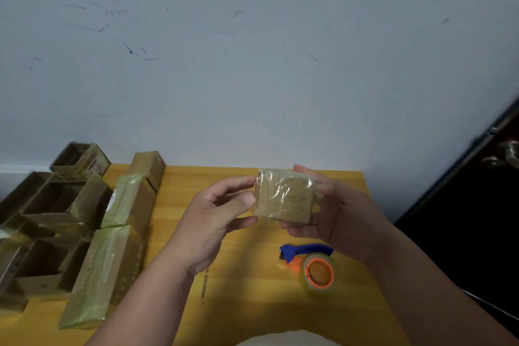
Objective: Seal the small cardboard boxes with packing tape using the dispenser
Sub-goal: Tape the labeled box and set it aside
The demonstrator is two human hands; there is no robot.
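Observation:
A small cardboard box covered in shiny clear tape is held above the yellow table. My left hand pinches its left edge with thumb and fingers. My right hand grips its right side, thumb under the lower corner and fingers behind. The tape dispenser, blue handle with an orange hub and a clear tape roll, lies on the table below my right hand, untouched.
Several taped boxes and open cardboard boxes crowd the table's left side. A scuffed white wall rises behind the table. A dark door with a metal knob stands at right.

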